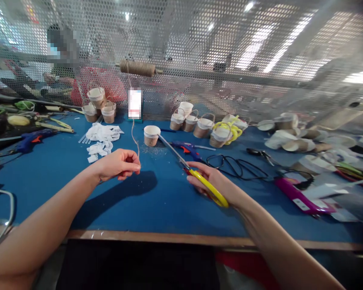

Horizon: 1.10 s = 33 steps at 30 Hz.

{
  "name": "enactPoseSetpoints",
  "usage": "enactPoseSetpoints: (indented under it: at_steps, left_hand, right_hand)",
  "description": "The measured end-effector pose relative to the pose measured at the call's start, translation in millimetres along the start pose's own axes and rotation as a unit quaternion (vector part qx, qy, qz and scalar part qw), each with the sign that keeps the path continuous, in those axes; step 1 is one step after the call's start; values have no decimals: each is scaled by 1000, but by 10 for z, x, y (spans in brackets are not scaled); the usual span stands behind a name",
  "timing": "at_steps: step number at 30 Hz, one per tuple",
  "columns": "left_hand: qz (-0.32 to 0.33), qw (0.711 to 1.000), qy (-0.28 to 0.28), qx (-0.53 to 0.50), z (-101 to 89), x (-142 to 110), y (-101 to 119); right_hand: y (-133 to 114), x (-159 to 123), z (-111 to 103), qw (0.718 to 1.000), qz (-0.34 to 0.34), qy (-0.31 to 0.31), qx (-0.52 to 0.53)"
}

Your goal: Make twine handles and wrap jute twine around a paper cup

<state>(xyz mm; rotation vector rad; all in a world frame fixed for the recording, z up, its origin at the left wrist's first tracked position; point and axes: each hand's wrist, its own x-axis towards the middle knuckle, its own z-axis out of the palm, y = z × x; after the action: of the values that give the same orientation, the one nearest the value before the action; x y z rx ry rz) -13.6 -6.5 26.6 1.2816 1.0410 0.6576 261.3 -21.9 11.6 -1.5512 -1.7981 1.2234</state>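
Between the thumb and fingers of my left hand (121, 164) is pinched the end of a thin twine (133, 133), which runs up to a brown spool (137, 68) on a bar across the mesh. My right hand (210, 179) is closed around yellow-handled scissors (210, 187), their long blades pointing up and left. Just past the blade tips stands a small brown cup with a white rim (151, 137). A blue glue gun (186, 149) lies behind my right hand, its black cord looping to the right.
More small handled buckets (203, 127) stand at the back. White fabric strips (101, 135) lie left of centre, near another blue glue gun (33, 139). To the right are a magenta device (302, 197) and loose cup pieces (290, 139). A perforated metal screen (181, 44) rises behind the table.
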Motion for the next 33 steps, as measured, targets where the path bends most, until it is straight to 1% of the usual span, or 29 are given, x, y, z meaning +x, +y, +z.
enactPoseSetpoints:
  at_steps: [2, 5, 8, 10, 12, 14, 16, 18, 23, 29, 33]
  left_hand:
    - [-7, 1000, -20, -11, -35, -1, -1]
    - [-2, 999, -34, -30, -84, -1, -1]
    - [8, 999, -24, -37, -146, 4, 7]
    - [13, 999, -11, -44, -192, 14, 10]
    - [10, 999, 1, -52, -232, 30, 6]
    - [0, 999, 9, -53, -257, 50, -8]
    - [-7, 999, 5, -52, -262, 68, -25]
    - [-12, 998, -10, -58, -250, 76, -38]
    - [-26, 995, -48, -86, -208, 47, -28]
    - [-27, 994, -48, -98, -185, 32, -25]
    - [-41, 992, -63, -103, -159, 56, -47]
  right_hand:
    - [-88, 17, 48, 999, -7, -36, 39]
    - [-154, 113, 98, 995, -63, -70, 39]
    - [-171, 227, 118, 988, -122, -97, 17]
    - [-189, 275, 130, 984, -145, -100, -24]
    - [-218, 291, 150, 983, -141, -83, -80]
    - [-251, 283, 175, 982, -121, -66, -127]
    - [-279, 265, 196, 980, -106, -65, -156]
    - [-292, 250, 206, 977, -99, -70, -177]
    - [-237, 252, 207, 974, -106, -62, -192]
    - [-168, 265, 218, 972, -132, -45, -187]
    - [-178, 255, 218, 970, -144, -53, -190]
